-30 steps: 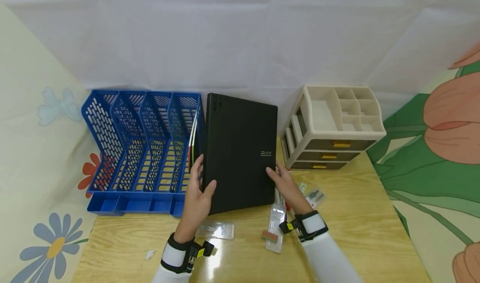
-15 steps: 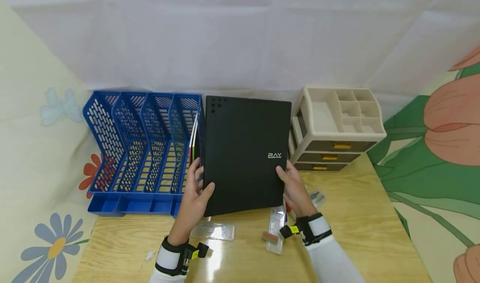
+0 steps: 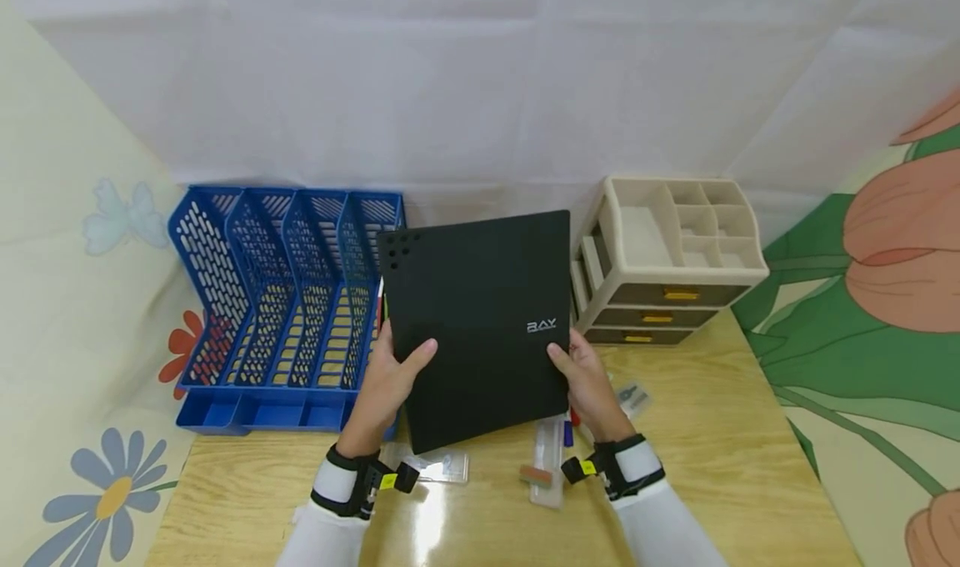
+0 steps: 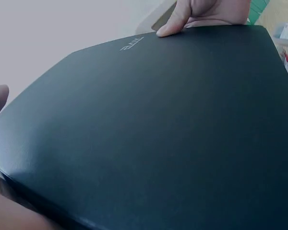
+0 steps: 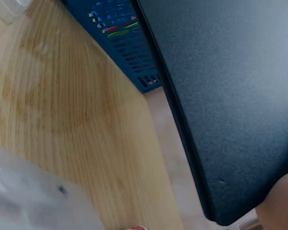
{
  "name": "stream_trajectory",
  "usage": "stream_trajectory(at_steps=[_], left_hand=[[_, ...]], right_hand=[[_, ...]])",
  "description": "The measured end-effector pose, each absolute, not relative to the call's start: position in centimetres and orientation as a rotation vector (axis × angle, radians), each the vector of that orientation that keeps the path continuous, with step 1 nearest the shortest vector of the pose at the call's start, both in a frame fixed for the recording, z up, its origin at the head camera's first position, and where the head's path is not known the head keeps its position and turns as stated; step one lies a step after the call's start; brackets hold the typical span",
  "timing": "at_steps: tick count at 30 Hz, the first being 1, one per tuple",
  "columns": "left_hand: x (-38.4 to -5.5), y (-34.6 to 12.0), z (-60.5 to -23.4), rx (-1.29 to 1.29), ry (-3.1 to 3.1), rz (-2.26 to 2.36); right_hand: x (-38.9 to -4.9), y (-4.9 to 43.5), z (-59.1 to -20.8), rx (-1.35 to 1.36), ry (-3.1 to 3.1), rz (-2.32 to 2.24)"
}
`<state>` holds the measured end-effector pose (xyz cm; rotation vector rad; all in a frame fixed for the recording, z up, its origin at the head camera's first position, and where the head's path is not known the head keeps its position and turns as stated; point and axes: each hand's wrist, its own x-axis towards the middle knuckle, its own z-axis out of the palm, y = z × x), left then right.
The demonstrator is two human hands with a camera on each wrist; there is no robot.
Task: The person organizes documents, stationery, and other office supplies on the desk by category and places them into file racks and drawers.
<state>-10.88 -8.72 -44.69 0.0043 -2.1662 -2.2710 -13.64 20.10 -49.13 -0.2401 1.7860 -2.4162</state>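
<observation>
Both hands hold up a flat black folder (image 3: 480,300) marked "RAY", with a group of dots in its upper left corner. My left hand (image 3: 390,388) grips the left edge, thumb lying across the front cover. On the opposite edge my right hand (image 3: 592,383) pinches the folder, its thumb just below the lettering. The folder tilts slightly, its right side higher in the head view. In the left wrist view the cover (image 4: 158,129) fills most of the picture, with the right hand (image 4: 206,12) at its far edge. The fingers behind the folder are hidden.
A blue file rack (image 3: 292,300) stands left, with a few thin files in its rightmost slot, partly behind the folder. Right stands a cream drawer unit (image 3: 630,267). Clear plastic packs (image 3: 442,467) and a small brown block (image 3: 536,475) lie on the wooden table (image 3: 480,534).
The folder first swings flat toward me and shifts right, then turns counterclockwise and comes lower and nearer, its upper left corner moving across the rack's right side. Both hands keep hold of it.
</observation>
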Motion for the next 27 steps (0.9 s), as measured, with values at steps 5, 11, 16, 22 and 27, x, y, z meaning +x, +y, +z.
stream_trajectory(at_steps=[5, 11, 16, 22, 27], left_hand=[[-10.8, -8.8, -44.7, -0.008, -2.075, -2.426], [-10.4, -9.3, -44.8, -0.011, -2.045, -2.517], [-10.1, -10.1, -45.0, -0.031, -2.050, -2.462], [-9.7, -11.8, -45.0, -0.144, -2.103, -2.376], [-9.2, -13.0, -44.5, -0.128, -2.151, -2.312]], right_hand=[[-13.4, 20.1, -48.8, -0.300, 1.800, -2.404], [-13.1, 20.1, -48.5, -0.327, 1.957, -2.262], [-13.2, 20.3, -48.3, -0.325, 2.187, -2.023], [-13.0, 21.0, -48.4, -0.416, 2.373, -1.836], [-13.3, 22.2, -48.7, -0.598, 2.271, -1.928]])
